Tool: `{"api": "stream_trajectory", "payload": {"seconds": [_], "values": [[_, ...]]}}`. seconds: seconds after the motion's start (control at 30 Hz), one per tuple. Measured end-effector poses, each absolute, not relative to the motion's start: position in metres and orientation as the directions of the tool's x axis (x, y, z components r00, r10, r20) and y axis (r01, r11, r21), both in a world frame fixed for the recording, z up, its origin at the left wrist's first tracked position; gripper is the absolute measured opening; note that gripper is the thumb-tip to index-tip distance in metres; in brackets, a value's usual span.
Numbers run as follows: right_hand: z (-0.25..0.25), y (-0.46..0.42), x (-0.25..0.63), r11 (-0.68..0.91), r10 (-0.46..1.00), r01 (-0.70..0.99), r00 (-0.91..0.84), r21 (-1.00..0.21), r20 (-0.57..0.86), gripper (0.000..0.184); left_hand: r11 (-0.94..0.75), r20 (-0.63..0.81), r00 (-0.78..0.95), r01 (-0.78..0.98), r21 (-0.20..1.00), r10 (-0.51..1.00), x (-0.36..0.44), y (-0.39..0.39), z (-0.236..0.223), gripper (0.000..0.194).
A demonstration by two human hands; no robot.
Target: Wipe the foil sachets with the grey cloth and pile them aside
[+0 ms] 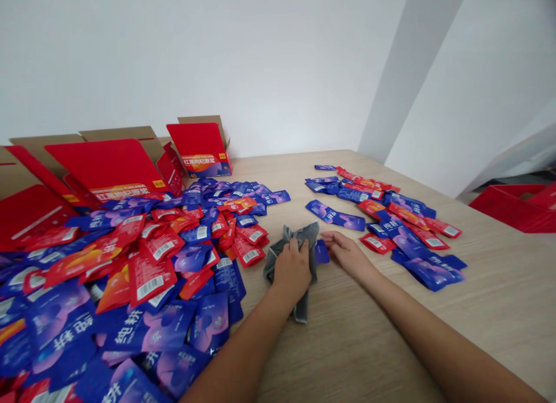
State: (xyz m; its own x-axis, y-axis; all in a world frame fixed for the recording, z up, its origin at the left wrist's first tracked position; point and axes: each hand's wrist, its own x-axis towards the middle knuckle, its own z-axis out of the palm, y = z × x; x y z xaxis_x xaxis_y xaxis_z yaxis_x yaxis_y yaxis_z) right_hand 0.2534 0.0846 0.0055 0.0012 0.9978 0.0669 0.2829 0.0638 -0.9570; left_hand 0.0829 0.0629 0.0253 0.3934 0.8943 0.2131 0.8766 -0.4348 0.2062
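Observation:
My left hand (293,270) is closed on a bunched grey cloth (278,253), pressing it down on the table near the middle of the view. From under the cloth's right side sticks out the end of a blue pouch (322,252); the rest of that pouch is covered. My right hand (345,253) pinches at this end, thumb and fingertips at its edge. One corner of the cloth hangs toward me below my left wrist.
A large heap of red and blue pouches (152,275) fills the left side. Behind it stand open red cartons (117,160) and another red carton (200,145) near the wall. A smaller group of pouches (403,235) lies at right. A red box (512,209) sits beyond the table's right edge.

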Motion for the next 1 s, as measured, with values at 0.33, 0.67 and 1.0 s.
{"api": "stream_trajectory", "payload": {"seconds": [0.33,0.67,1.0], "values": [[0.001,0.084,0.247,0.180,0.981,0.362,0.005,-0.915,0.195,0.029,-0.538,0.178,0.511,0.827,0.163,0.841,0.101,0.043,0.029,0.054],[0.000,0.084,0.247,0.068,0.997,0.257,0.021,-0.964,0.076,0.031,-0.444,0.137,0.427,0.886,0.136,0.894,0.084,0.051,0.033,0.051],[0.004,0.081,0.247,0.008,1.000,0.159,0.020,-0.987,0.011,0.031,-0.423,0.143,0.405,0.896,0.136,0.903,0.083,0.056,0.032,0.051]]}}
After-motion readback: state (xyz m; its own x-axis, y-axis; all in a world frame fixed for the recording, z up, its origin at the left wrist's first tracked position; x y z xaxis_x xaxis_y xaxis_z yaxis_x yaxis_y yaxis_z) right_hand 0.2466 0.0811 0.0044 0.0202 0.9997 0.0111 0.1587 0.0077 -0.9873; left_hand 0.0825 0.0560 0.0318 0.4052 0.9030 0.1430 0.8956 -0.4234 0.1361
